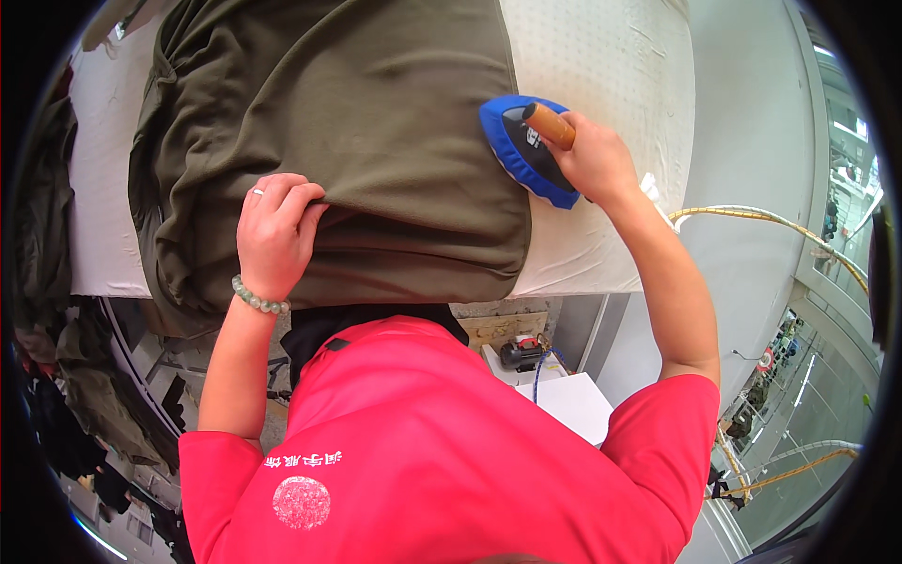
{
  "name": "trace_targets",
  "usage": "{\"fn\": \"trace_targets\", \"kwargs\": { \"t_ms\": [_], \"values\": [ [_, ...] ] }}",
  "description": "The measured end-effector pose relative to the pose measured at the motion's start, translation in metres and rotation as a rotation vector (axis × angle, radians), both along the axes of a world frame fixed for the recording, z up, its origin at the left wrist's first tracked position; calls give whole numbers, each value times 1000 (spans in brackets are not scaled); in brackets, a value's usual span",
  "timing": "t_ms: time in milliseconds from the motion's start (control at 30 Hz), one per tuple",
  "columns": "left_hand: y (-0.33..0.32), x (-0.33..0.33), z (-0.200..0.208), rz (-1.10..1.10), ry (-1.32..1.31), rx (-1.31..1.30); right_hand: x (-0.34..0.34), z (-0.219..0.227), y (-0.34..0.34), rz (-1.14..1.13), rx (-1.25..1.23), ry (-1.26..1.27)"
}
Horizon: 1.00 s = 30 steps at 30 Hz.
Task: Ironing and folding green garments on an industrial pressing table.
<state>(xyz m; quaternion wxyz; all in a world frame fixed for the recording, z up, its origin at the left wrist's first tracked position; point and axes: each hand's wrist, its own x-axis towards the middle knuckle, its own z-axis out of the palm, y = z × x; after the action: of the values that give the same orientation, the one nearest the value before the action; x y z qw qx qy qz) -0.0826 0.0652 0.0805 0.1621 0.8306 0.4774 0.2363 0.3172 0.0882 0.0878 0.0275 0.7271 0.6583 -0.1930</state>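
Note:
A dark olive garment [395, 113] lies spread over a pale padded ironing table [601, 56], smoother at its right side and bunched in folds at the left. My left hand [274, 230], with a ring and a bead bracelet [258, 299], pinches a fold of the cloth near the garment's front part. In my right hand [598, 158] is the brown handle of an iron [531, 155] with a blue cover around its base. The iron's tip points up and left, and it rests over the garment's right edge, partly on the bare table cover. Its underside is hidden.
A yellowish hose and white cable [780, 218] run off to the right from near the iron. More dark garments [45, 207] hang at the left. Below the table, a small dark motor [521, 354] stands by a white box [569, 406]. A grey wall [747, 141] rises at the right.

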Motion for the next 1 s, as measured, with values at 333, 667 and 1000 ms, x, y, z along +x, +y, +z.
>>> {"fn": "trace_targets", "kwargs": {
  "t_ms": [333, 667, 1000],
  "values": [
    [1, 1, 0, 16, -13, 19, 22, 7, -82, 136, -58, -35],
    [-3, -5, -10, -8, 4, 40, 90, -3, -111, 35, 29, -41],
    [9, -20, 5, 37, 83, 114, 63, 5, -93, 18, 667, -166]
  ]
}}
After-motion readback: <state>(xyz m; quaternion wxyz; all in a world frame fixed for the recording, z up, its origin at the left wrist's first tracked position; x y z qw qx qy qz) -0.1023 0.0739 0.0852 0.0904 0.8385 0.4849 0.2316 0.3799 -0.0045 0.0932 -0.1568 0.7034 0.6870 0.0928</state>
